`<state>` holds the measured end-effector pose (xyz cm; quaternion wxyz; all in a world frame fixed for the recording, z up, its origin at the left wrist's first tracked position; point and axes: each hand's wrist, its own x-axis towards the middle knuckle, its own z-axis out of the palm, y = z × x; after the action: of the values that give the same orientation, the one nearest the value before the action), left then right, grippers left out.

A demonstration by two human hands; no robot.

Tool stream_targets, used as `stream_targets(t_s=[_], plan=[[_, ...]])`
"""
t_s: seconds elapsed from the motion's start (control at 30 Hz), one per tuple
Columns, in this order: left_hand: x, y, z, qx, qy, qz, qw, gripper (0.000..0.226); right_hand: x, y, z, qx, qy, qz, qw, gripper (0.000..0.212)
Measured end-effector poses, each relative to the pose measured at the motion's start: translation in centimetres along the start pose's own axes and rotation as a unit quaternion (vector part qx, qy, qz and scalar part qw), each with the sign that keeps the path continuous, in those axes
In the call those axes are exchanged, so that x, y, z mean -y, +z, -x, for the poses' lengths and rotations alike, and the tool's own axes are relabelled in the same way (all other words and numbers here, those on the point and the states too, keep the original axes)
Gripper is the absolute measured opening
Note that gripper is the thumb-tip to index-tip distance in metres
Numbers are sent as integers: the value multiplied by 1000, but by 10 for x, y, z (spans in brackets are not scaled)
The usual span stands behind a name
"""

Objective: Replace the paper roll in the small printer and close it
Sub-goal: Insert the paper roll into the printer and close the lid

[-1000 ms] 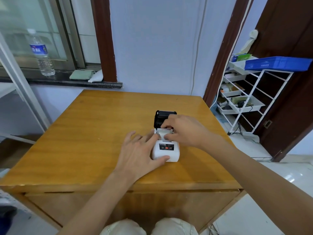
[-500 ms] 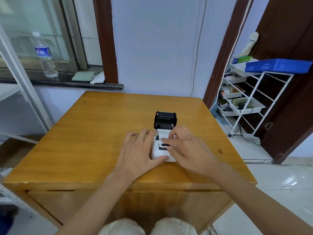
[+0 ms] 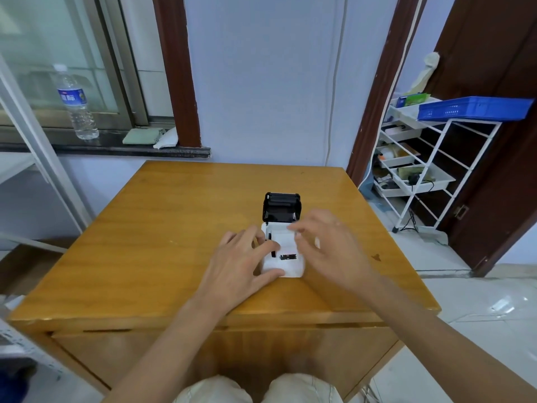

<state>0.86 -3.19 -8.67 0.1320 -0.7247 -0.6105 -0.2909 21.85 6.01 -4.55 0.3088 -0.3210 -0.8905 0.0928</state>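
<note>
A small white printer point(image 3: 286, 264) stands on the wooden table point(image 3: 162, 228), its black lid point(image 3: 282, 207) swung open toward the far side. White paper lies in the open bay, partly hidden by my fingers. My left hand point(image 3: 241, 266) grips the printer's left side, thumb at its front corner. My right hand point(image 3: 328, 248) hovers over the right side of the printer, blurred, fingers curled and apart near the paper; I cannot see whether they pinch anything.
A water bottle point(image 3: 76, 107) and folded cloths point(image 3: 142, 135) sit on the window sill at the back left. A white rack point(image 3: 430, 170) with a blue tray point(image 3: 476, 107) stands to the right by a dark door. The table's front edge is near my knees.
My right hand has drawn back from the paper bay to the printer's right side. The camera has tilted, so the lid and bay show more. My left hand keeps its hold.
</note>
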Motion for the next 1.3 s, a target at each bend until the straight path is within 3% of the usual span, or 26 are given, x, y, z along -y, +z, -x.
stream_targets(t_s=[0.1,0.23,0.3,0.53,0.73,0.97,1.13,1.3], plan=[[0,0,0,-1,-9,3,1000,40,-5,-8,-34,-39,59,-19,997,31],[-2,-1,-1,2,-17,1,1000,41,-12,-13,-78,53,103,-16,993,38],[-2,-2,-1,10,-24,1,1000,42,-10,-9,-89,93,107,-21,990,29],[-4,-2,0,4,-24,-6,1000,40,-6,-5,-89,83,113,-41,989,21],[-6,-4,0,7,-24,-8,1000,40,-1,-16,-84,204,84,-27,975,10],[-6,-4,0,18,-33,-14,999,41,8,-19,-102,361,74,87,926,52],[-5,-3,-1,22,-34,-9,999,40,15,-13,-138,471,118,154,861,67],[-7,-3,0,27,-42,-18,999,46,18,-1,-161,535,154,183,810,64]])
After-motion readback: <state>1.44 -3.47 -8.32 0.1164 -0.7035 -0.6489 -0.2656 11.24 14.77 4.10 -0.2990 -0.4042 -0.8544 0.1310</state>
